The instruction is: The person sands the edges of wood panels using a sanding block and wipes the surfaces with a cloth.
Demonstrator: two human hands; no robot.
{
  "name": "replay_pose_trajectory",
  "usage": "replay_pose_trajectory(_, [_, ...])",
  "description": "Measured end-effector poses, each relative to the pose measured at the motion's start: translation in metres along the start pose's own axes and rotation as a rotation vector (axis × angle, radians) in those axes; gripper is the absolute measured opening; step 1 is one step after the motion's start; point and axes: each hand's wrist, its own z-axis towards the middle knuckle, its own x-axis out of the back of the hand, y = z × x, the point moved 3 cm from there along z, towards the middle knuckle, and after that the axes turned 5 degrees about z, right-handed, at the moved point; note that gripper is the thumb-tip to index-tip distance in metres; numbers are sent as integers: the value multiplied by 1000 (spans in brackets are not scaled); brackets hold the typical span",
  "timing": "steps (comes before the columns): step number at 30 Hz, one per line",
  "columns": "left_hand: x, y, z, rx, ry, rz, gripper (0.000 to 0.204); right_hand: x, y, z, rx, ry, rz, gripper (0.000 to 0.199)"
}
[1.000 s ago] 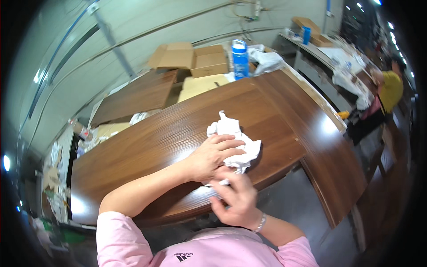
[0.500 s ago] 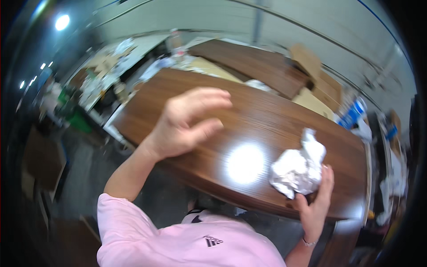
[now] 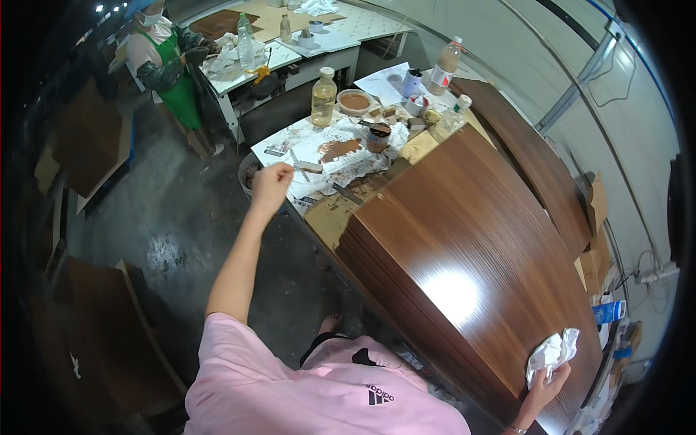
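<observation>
My left hand (image 3: pixel 270 185) is stretched out to the paper-covered bench (image 3: pixel 290 145) at the left, fingers closed on the end of a small scraper (image 3: pixel 307 167). My right hand (image 3: pixel 545 383) rests far to the right on the glossy brown wooden panel (image 3: pixel 464 239), holding a crumpled white cloth (image 3: pixel 554 351) against the panel near its right end. The panel lies on top of a stack of similar boards.
The bench holds a bowl of brown paste (image 3: pixel 354 101), a bottle of amber liquid (image 3: pixel 323 97), small jars and smeared paper. A person in a green apron (image 3: pixel 168 65) works at another table far left. Cardboard boxes (image 3: pixel 596 217) and a blue-white can (image 3: pixel 607 312) lie at the right.
My view has swung left. My left hand left the panel and reached out to the bench, closing on the scraper. My right hand still holds the cloth on the panel.
</observation>
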Motion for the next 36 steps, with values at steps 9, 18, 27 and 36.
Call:
replay_pose_trajectory(9, [-111,28,-4,-289,-396,160,13,5,11,-4,-17,24,107,37])
replay_pose_trajectory(18, [-140,11,11,-461,-349,318,13,4,0,-11,-57,69,-13,45])
replay_pose_trajectory(27, [-117,19,31,-285,-431,83,18,-7,-36,-1,27,103,-35,55])
replay_pose_trajectory(36, [-63,336,28,-793,-731,-336,9,-9,-40,2,23,91,-121,42])
